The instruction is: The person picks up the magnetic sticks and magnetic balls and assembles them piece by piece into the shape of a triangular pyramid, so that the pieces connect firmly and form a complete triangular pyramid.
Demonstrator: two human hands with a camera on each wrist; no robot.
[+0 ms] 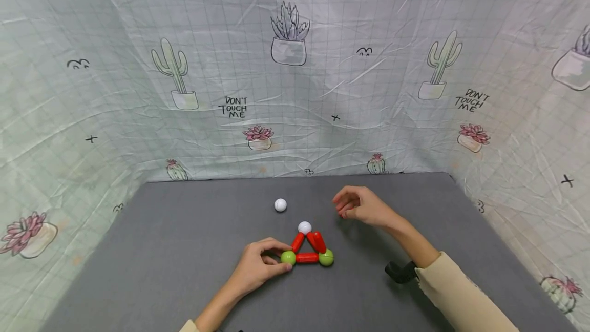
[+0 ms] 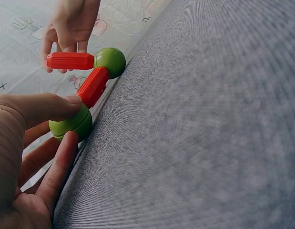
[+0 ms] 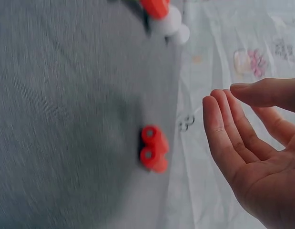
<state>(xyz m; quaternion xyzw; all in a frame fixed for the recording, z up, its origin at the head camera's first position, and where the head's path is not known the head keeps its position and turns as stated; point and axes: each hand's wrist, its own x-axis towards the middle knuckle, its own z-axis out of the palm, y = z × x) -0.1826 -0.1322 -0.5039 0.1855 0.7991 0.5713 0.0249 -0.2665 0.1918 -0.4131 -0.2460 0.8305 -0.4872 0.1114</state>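
Note:
A triangle of three red rods (image 1: 307, 258) joins two green balls and a white ball (image 1: 304, 227) on the grey table. A further red rod (image 2: 70, 60) stands up from the right green ball (image 1: 326, 257). At the left corner, my left hand (image 1: 258, 265) pinches the other green ball (image 2: 73, 125) between thumb and fingers. My right hand (image 1: 364, 206) hovers over the table to the right of the triangle, fingers loosely bent, holding nothing. Below and beyond it in the right wrist view lie a couple of loose red rods (image 3: 153, 149), hidden in the head view.
Behind the triangle sits a loose white ball (image 1: 280, 205). A black strap-like piece (image 1: 400, 272) is at the right wrist, by the beige sleeve (image 1: 461, 291). Cactus-printed cloth (image 1: 295, 132) hangs around the back and sides of the table.

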